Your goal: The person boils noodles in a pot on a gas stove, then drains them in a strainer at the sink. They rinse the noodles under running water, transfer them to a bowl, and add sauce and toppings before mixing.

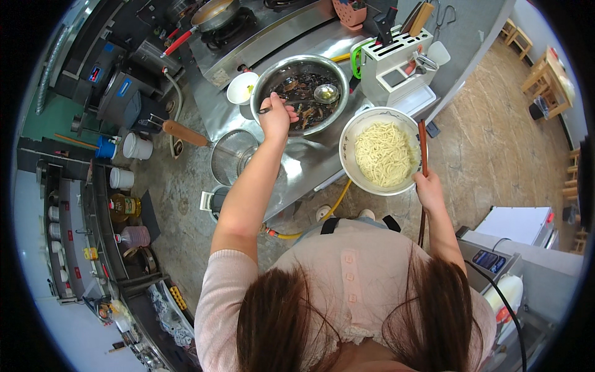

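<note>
My left hand [277,117] grips the dark handle of a ladle over the near-left rim of a steel basin [345,74]. The ladle's metal bowl [326,94] rests in dark liquid [302,100] with brown pieces floating in it. In my right hand [428,189] are long reddish-brown chopsticks [423,144], held upright against the rim of a large white bowl [346,162]. That hand also takes hold of the bowl's right side. Pale noodles [385,153] fill the bowl, which is held out at the counter's edge.
A small white bowl [238,90] and a wire-mesh strainer [228,160] with a wooden handle [186,133] sit left of the basin. Behind stands a knife holder [381,88]. A red-handled pan [216,16] is on the stove. A yellow hose [338,204] crosses below the steel counter [307,162].
</note>
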Tool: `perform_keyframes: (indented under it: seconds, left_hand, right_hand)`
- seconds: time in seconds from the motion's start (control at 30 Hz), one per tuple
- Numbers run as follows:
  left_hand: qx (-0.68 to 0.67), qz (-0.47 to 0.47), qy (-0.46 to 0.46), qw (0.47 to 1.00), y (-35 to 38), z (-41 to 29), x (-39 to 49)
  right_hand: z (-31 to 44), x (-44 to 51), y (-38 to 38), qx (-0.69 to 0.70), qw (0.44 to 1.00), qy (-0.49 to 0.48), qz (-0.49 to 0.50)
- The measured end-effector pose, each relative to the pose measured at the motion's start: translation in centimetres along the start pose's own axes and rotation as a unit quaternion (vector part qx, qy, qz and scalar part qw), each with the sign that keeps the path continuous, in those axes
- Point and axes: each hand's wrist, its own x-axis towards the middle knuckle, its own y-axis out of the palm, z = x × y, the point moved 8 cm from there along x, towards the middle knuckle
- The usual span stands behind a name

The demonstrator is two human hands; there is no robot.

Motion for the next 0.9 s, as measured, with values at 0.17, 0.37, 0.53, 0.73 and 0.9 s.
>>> perform_keyframes:
  seconds: [0.17, 0.37, 0.53, 0.73, 0.9]
  left_hand:
    - [0.011, 0.005, 0.001, 1.000, 0.2, -0.3, -0.2]
    - [0.021, 0.016, 0.011, 1.000, 0.5, -0.5, -0.3]
    - [0.021, 0.016, 0.005, 1.000, 0.3, -0.3, -0.3]
    - [0.016, 0.016, 0.004, 1.000, 0.1, -0.2, 0.0]
    - [0.023, 0.012, 0.000, 1.000, -0.1, -0.3, 0.1]
  right_hand:
    - [0.3, 0.0, 0.2, -0.013, 1.000, -0.011, 0.008]
    - [0.5, 0.0, 0.5, -0.018, 1.000, -0.007, 0.015]
    - [0.2, 0.3, 0.8, -0.008, 1.000, 0.000, 0.015]
    - [0.2, 0.2, 0.9, -0.011, 1.000, 0.006, 0.010]
    - [0.7, 0.0, 1.1, 0.006, 1.000, 0.001, 0.017]
